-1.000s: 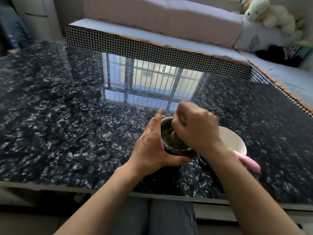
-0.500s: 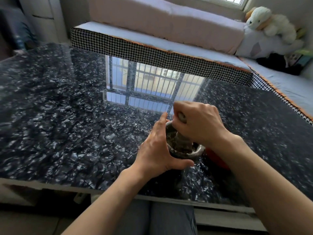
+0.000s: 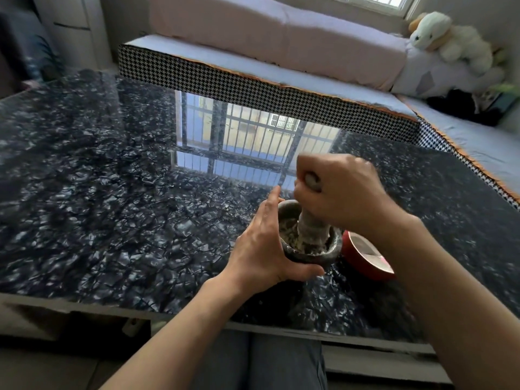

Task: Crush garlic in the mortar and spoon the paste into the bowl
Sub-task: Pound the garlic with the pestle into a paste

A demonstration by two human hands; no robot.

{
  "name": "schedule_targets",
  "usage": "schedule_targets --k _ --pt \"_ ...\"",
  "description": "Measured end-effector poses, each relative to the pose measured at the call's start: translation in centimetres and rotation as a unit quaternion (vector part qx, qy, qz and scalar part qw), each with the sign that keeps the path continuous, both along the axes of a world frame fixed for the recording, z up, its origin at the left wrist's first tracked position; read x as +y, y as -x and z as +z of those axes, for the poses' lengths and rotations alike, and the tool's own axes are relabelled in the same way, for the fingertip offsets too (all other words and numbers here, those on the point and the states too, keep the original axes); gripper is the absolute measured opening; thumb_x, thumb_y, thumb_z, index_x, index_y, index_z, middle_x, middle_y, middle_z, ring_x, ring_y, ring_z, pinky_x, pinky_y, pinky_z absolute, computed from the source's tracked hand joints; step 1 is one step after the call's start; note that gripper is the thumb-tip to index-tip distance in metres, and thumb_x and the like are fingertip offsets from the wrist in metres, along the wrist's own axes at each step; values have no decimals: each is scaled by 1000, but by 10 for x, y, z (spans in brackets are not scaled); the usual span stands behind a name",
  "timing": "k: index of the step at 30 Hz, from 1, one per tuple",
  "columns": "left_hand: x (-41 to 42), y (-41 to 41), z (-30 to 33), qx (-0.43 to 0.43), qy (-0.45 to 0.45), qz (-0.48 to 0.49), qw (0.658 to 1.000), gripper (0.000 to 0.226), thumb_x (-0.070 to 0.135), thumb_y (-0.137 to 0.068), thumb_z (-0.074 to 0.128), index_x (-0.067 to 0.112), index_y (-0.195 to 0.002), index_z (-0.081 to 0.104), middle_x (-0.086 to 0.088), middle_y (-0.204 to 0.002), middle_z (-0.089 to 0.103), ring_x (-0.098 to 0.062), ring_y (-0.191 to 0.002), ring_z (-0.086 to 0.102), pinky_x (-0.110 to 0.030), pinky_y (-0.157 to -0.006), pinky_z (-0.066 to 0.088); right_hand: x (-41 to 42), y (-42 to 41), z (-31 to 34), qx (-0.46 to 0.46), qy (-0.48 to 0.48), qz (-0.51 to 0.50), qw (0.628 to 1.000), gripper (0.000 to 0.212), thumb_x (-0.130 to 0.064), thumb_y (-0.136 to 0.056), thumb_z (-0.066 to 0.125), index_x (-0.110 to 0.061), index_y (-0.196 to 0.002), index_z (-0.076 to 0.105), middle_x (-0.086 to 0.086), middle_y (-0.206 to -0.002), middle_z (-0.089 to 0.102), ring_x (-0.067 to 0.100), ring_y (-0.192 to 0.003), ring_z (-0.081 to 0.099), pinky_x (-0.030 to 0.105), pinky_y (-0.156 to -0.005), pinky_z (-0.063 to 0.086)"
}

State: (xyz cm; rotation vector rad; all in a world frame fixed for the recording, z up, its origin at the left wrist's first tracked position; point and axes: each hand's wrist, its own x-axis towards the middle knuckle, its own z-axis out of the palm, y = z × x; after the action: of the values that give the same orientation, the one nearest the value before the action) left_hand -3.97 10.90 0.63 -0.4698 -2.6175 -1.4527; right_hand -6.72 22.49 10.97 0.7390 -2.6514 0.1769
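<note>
- The mortar (image 3: 309, 243) stands on the dark, glossy table (image 3: 112, 192), near its front edge, at about 5 o'clock from the table's middle.
- The left hand (image 3: 264, 249) cups the mortar's wall at its 9 o'clock side, thumb curled under the near rim, forefinger stretched up and forward.
- The right hand (image 3: 340, 190) is fisted round the pestle (image 3: 311, 220), directly above the bowl of the mortar; the pestle's foot sits in pale crushed garlic (image 3: 292, 237).
- The red bowl (image 3: 363, 254) lies just beside the mortar at 3 o'clock, mostly covered by the right forearm.
- A pink bit shows inside the bowl; too little is visible to tell what it is.
- The right hand is motion-blurred.
</note>
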Motion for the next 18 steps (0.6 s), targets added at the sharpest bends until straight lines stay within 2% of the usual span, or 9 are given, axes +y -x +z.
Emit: schedule_targets --k 3,5,7,9,12,15,18 --pt "1 -1 0 -3 -4 -7 1000 133 47 -51 84 19 -146 -6 3 -150 21 -9 -137 21 -18 -100 21 -3 0 -23 -76 -37 -15 996 22 -29 -81 52 -27 -65 36 -11 -56 41 18 -58 42 26 -49 24" --pt "2 -2 -1 0 -8 -3 1000 133 48 -50 83 20 -146 -6 3 -150 23 -9 -136 23 -18 -100 22 2 3 -20 -50 8 -29 998 17 -28 -81 55 -24 -68 44 -8 -57 44 17 -56 43 26 -51 26" --pt "2 -2 -2 2 -10 1 1000 134 50 -49 83 22 -146 -5 3 -149 24 -10 -136 25 -21 -101 22 12 3 -11 4 112 -52 992 12 -23 -80 57 -20 -70 51 -5 -56 49 16 -52 46 23 -50 31" --pt "2 -2 -2 0 -11 4 1000 134 51 -48 83 23 -146 -4 3 -148 26 -10 -134 27 -22 -102 24 15 0 -11 30 207 -58 976 11 -20 -78 58 -19 -68 52 -2 -56 52 18 -52 48 27 -54 39" --pt "2 -3 -2 6 -13 -1 1000 133 47 -49 84 21 -146 -3 8 -145 28 -7 -132 29 -16 -98 23 2 -13 -39 -11 172 -59 983 15 -24 -76 57 -23 -65 47 -10 -52 43 17 -50 43 27 -54 35" --pt "2 -4 -2 12 -11 3 1000 133 48 -47 84 21 -146 -1 5 -145 31 -9 -131 31 -18 -100 26 9 -8 -36 -9 155 -78 985 13 -21 -79 61 -18 -69 53 -5 -56 49 19 -54 47 26 -58 31" --pt "3 -4 -2 12 -6 10 1000 135 55 -44 82 22 -146 0 3 -145 31 -11 -131 32 -27 -104 30 22 -6 -19 48 276 -80 957 12 -16 -79 61 -17 -69 54 -2 -57 54 18 -53 51 26 -56 39"
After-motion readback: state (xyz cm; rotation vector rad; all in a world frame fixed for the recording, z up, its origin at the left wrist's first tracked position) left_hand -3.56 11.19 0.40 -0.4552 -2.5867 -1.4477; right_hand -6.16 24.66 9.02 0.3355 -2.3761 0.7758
